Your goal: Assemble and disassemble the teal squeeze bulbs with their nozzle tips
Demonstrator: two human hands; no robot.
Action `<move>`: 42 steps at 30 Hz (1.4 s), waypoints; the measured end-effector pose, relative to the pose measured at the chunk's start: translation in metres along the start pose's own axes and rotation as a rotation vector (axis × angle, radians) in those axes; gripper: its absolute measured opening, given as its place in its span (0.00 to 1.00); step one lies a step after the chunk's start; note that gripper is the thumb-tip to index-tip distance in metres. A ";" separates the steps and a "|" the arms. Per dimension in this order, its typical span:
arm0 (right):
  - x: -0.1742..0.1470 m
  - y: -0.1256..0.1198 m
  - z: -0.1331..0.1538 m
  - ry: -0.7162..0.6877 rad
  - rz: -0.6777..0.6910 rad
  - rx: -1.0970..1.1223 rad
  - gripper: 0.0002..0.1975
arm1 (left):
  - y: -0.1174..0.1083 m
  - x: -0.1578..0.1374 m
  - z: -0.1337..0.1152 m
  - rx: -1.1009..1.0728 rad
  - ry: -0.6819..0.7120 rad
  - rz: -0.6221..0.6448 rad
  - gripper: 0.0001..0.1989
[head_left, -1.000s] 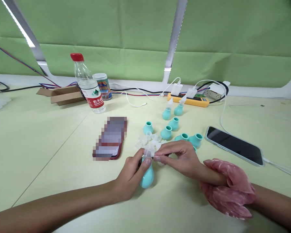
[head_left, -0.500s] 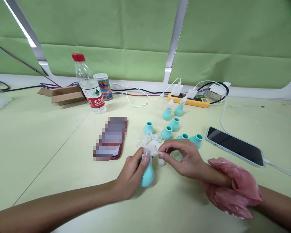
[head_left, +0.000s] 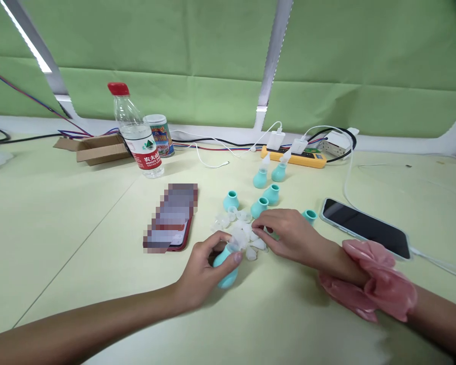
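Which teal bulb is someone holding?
The nearest bulb, with the left hand wrapped around it. The other teal bulbs in view sit farther back on the table, none gripped.

Green sheeting (head_left: pixel 137 35) hangs behind a pale table (head_left: pixel 61 213)

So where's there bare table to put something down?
Bare table lies left of the red-edged phone, in front of the cardboard box, and between the left forearm and right forearm. It's crowded around the right hand, with white pieces and teal bulbs, and along the back, with the bottle, can and power strip.
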State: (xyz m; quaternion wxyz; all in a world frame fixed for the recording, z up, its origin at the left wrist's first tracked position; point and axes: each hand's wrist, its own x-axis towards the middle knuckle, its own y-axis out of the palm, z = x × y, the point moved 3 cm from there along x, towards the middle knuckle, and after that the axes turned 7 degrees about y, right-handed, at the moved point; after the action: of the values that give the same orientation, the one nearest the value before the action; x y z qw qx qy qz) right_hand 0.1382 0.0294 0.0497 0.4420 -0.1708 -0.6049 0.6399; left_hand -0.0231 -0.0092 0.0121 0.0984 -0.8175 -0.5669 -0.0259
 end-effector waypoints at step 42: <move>0.002 -0.005 0.001 0.071 -0.090 -0.172 0.17 | 0.010 -0.004 -0.010 0.387 0.402 0.143 0.12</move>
State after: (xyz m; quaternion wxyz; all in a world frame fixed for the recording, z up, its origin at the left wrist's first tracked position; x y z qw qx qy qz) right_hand 0.1383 0.0301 0.0556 0.4751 -0.2031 -0.6489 0.5585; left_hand -0.0147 -0.0179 0.0205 0.3645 -0.8000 -0.4712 -0.0716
